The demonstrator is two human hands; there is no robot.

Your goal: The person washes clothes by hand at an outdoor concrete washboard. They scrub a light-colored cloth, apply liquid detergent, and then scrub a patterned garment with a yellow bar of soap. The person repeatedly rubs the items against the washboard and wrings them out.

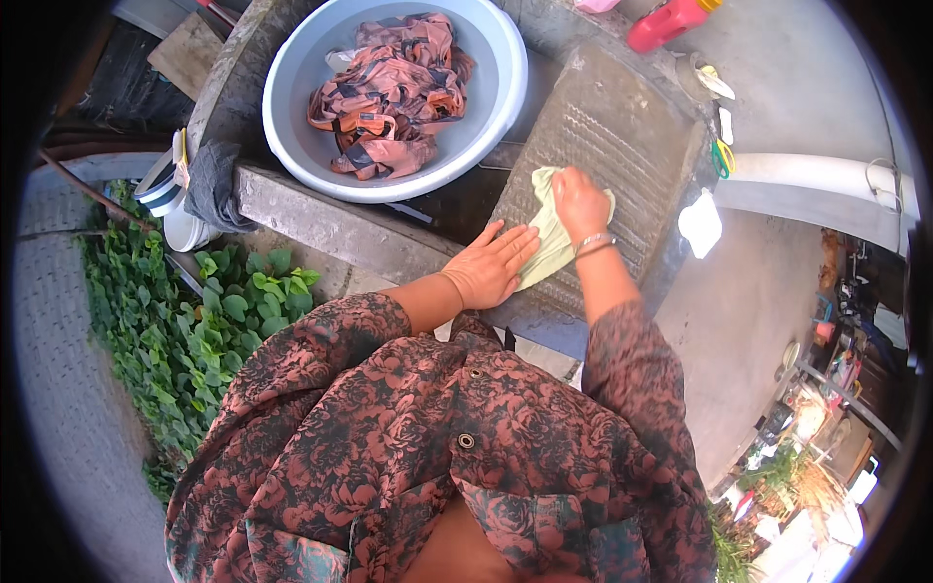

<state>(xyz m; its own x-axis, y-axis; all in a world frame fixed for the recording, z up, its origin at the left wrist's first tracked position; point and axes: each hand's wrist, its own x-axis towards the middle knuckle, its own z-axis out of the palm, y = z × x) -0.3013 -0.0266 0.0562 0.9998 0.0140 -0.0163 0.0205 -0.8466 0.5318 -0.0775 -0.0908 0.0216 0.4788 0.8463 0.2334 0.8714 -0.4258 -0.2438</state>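
Observation:
A pale yellow-green cloth (550, 240) lies on the ridged stone washboard (590, 146) of a concrete wash sink. My right hand (582, 204) is closed on the cloth's upper part, its fingers curled into the fabric. Lower down and to the left, my left hand (492, 264) presses flat with its fingertips on the cloth's left edge. At the back left, a light blue plastic basin (503, 109) sits in the sink. Pink and black patterned clothes (397, 95) are heaped inside it.
A dark grey rag (215, 186) drapes over the sink's left corner near a white bucket (188, 227). Green leafy plants (197, 321) grow at left. A red bottle (667, 25) stands behind the washboard. Green-and-yellow-handled scissors (723, 159) hang at its right.

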